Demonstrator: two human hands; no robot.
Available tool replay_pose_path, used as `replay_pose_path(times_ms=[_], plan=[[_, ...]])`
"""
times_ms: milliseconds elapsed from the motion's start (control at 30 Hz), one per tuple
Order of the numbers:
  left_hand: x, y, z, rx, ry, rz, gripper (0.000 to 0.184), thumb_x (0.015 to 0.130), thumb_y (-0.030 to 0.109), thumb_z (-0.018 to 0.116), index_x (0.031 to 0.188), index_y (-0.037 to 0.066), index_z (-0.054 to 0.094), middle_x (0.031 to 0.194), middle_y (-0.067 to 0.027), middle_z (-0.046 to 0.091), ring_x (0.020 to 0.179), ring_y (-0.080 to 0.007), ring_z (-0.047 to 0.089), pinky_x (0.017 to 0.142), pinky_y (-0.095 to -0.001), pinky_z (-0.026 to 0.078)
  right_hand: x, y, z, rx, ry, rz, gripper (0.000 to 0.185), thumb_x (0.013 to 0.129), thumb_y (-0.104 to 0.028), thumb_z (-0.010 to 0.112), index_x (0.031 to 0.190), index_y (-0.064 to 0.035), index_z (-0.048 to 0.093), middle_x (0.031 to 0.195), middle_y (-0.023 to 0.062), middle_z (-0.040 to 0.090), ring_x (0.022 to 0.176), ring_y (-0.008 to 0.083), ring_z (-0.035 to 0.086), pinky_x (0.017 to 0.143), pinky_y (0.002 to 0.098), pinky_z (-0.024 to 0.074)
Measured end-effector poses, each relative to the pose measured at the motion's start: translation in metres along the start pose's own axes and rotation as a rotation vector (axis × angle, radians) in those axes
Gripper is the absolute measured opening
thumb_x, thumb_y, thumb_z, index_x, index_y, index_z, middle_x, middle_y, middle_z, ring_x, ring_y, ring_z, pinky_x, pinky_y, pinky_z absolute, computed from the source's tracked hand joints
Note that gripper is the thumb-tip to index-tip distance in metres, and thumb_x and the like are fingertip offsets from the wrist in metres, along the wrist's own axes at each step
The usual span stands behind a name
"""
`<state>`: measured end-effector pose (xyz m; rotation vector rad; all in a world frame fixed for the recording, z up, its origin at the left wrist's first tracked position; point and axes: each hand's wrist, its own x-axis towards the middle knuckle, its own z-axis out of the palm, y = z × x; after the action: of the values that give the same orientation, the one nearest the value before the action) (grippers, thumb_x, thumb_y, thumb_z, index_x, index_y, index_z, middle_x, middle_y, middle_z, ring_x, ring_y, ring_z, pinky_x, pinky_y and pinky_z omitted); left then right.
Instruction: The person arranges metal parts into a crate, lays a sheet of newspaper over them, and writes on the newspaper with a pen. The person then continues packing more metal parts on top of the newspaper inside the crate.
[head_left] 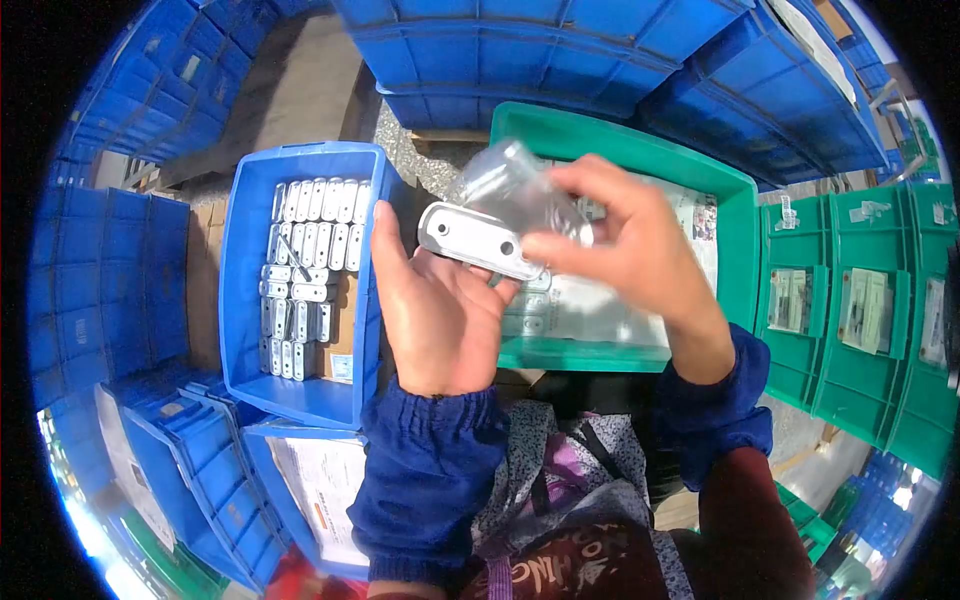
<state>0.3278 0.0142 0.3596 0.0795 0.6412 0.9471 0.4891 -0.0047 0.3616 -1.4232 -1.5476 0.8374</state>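
Note:
A white and silver oblong part (pixel 478 238) with two dark holes lies over the fingers of my left hand (pixel 440 315), which is palm up with its fingers apart beneath it. My right hand (pixel 620 225), a little blurred, pinches a clear plastic bag (pixel 515 185), its thumb close to the part's right end. Whether the thumb touches the part I cannot tell. Below and left, a blue bin (pixel 370 300) holds several rows of similar parts (pixel 318 240). Under my right hand stands a green bin (pixel 735 270) with wrapped parts (pixel 530 310) and white sheets inside.
Stacked blue crates (pixel 520 50) stand beyond the bins. Green crates (pixel 850 300) with labels are at the right. More blue crates (pixel 110 280) line the left side. Near my left sleeve, a blue box (pixel 270 470) holds printed paper (pixel 325 490).

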Motion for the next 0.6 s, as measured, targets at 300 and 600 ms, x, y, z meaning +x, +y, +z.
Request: replay_pose_path(times_ms=[300,600], plan=[[-0.002,0.023,-0.006,-0.066,0.114,0.233,0.069,0.087,0.049,0.048,0.125,-0.005,0.028,0.122,-0.0153,0.036,0.113,-0.0345,0.04,0.095,-0.0514,0.034,0.036,0.211,0.019,-0.686,-0.01,0.178,0.049,0.065,-0.027,0.073,0.105,-0.0017,0.061,0.103,0.0201,0.058,0.097,0.0364,0.055,0.084,0.0396,0.0444],[-0.002,0.031,-0.01,-0.135,0.093,0.149,0.062,0.087,0.047,0.049,0.118,-0.005,0.034,0.12,-0.0156,0.038,0.113,-0.0349,0.041,0.093,-0.0514,0.037,0.046,0.25,0.044,-0.716,-0.085,-0.006,0.038,0.066,-0.02,0.071,0.099,-0.0038,0.06,0.107,0.0179,0.056,0.102,0.0353,0.052,0.085,0.0411,0.0456]])
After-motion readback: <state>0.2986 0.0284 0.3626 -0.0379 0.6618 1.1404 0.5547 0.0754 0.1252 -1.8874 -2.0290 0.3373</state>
